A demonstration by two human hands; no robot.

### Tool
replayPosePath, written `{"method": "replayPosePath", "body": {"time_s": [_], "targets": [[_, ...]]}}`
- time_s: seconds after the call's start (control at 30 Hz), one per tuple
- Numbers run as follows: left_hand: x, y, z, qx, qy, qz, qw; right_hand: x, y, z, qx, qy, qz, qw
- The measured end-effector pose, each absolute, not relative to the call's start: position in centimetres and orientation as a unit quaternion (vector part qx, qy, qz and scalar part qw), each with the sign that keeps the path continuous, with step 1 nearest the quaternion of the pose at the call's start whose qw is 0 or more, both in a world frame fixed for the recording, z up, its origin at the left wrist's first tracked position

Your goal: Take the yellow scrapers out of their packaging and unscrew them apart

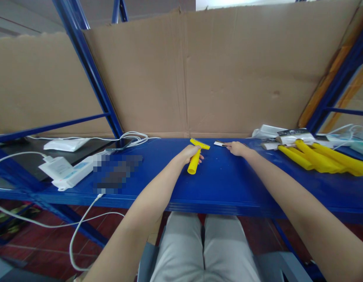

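Head view: clamps yellow T-shaped tool [194, 161] in left hand [188, 151], with fingers around the handle, over blue tabletop [216, 184]. Pinches small white-and-black piece [218, 143] by its right end in right hand [236, 149] (with both forearms stretched forward, converging).

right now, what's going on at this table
The seated person's left hand holds a yellow tool with a crosswise head. The right hand holds a small black-and-white piece, apart from the tool. More yellow handles lie on the blue table, off to the right.
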State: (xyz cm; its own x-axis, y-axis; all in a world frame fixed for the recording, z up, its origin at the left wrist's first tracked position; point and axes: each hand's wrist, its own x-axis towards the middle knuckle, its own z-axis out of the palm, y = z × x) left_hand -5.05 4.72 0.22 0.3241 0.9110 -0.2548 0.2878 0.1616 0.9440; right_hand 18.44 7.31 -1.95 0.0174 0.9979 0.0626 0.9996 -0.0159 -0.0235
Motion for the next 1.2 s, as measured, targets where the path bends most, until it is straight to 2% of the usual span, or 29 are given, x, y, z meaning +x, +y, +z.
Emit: {"method": "replayPosePath", "body": {"time_s": [0.43,0.83,1.2], "targets": [[-3.7,4.5,-0.7,0.581,0.498,0.216,0.606,22.8,8.9,-3.9,-0.763,-0.642,-0.055,0.048],[-3.6,4.7,-0.8,0.574,0.503,0.203,0.614,22.0,8.7,-3.5,-0.788,-0.607,-0.092,0.041],[-3.7,4.8,-0.9,0.569,0.489,0.203,0.629,20.1,6.8,-2.6,-0.776,-0.609,-0.145,0.072]]}}
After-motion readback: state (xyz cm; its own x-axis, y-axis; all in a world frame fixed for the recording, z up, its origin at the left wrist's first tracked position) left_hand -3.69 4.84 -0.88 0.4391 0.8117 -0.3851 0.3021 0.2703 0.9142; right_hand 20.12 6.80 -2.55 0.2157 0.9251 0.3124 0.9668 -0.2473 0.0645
